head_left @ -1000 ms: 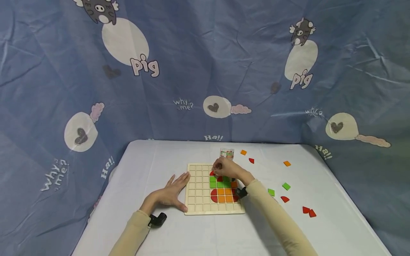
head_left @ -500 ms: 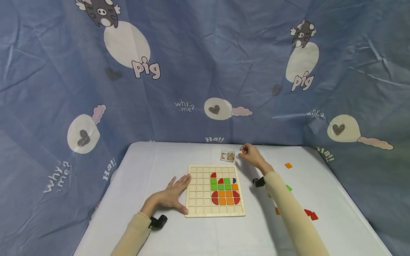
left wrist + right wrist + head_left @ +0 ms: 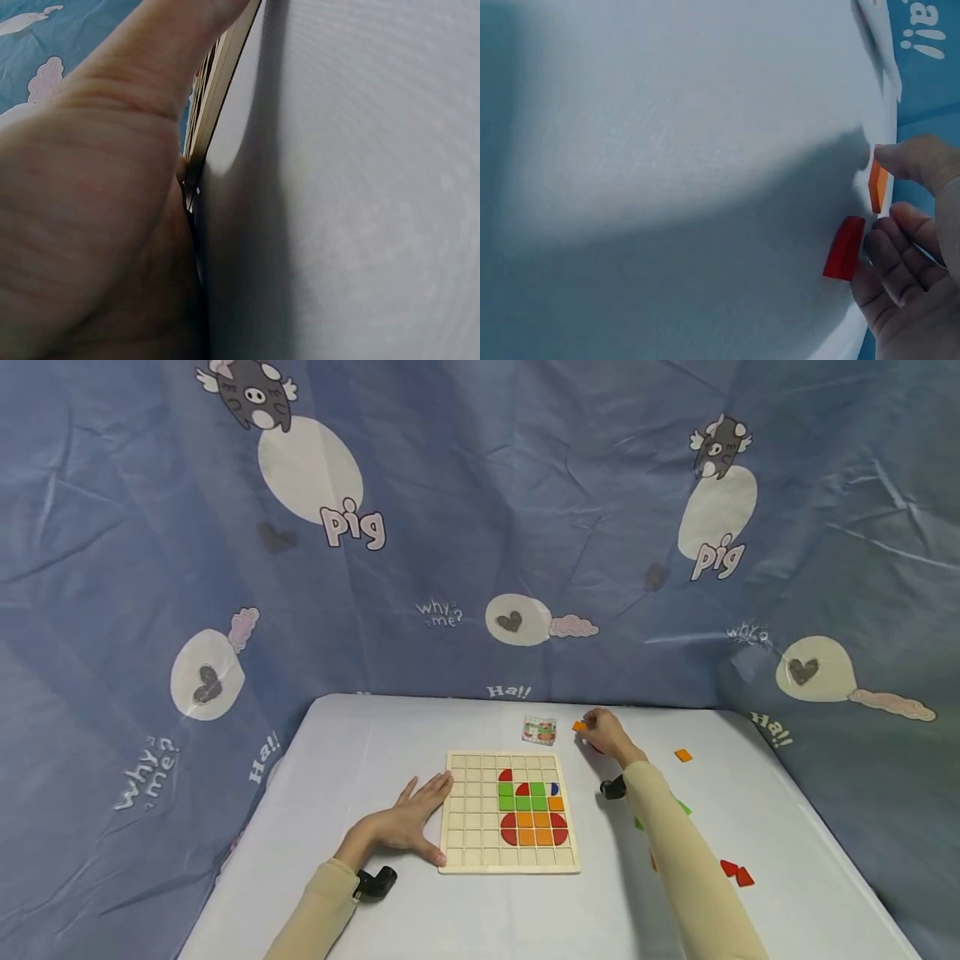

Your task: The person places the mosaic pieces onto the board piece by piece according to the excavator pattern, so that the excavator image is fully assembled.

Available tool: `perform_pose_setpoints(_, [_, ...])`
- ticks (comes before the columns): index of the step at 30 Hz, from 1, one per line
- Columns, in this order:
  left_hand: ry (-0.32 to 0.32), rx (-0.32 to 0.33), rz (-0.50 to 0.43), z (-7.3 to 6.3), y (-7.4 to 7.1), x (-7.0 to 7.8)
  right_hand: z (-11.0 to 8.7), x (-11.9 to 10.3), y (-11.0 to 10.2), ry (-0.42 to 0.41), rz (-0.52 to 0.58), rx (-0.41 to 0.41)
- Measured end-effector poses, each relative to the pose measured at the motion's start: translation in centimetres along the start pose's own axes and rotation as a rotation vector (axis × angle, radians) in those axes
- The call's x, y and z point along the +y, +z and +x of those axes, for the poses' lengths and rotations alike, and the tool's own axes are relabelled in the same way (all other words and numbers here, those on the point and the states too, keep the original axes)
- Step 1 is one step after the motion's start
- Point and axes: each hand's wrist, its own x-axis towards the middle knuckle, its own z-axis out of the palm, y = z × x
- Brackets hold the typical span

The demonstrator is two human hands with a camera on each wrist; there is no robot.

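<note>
Head view: on the white worktop, a wooden grid board with coloured pieces in red, green, orange and blue set in its right half. At the board's left edge, left hand spread wide, fingers straight, thumb at the near corner, nothing gripped. Past the board's far right corner, right hand partly closed at an orange tile, just right of a small picture card. Farther right, a spare orange tile; nearer, two red tiles side by side.

Left wrist view: palm and thumb large, close against the board's side.

Right wrist view: thumb tip touching one end of the orange tile, a fingertip near the other, remaining fingers loosely bent; cannot tell whether pinched or merely touched. Just beside the fingers, a single red tile on the worktop.
</note>
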Motion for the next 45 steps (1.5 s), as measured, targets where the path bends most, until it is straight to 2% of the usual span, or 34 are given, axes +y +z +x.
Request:
perform_pose_setpoints(10, [0.001, -0.001, 0.008, 0.2, 0.2, 0.2, 0.2, 0.2, 0.3, -0.005, -0.084, 0.012])
perform_pose_setpoints(18, [-0.013, 0.000, 0.030, 0.1, 0.2, -0.1, -0.4, -0.1, 0.1, -0.004, -0.027, -0.006])
perform_pose_setpoints(22, [-0.008, 0.004, 0.035, 0.1, 0.0, -0.2, -1.3, -0.6, 0.1, -0.070, -0.008, 0.019])
perform_pose_setpoints(27, [-0.008, 0.003, 0.035, 0.1, -0.1, -0.1, -2.8, -2.0, 0.6, -0.190, 0.011, 0.022])
perform_pose_setpoints(30, [-0.007, -0.001, 0.020, 0.1, -0.1, 0.1, -4.0, -3.0, 1.4, -0.256, 0.005, -0.007])
perform_pose_setpoints(37, [-0.004, -0.009, 0.004, -0.2, -0.2, 0.2, -6.1, -5.7, 3.5, -0.436, -0.064, -0.160])
perform_pose_setpoints(45, [0.004, -0.008, -0.001, 0.0, -0.1, 0.0, -6.9, -7.1, 5.1, -0.522, -0.071, -0.237])
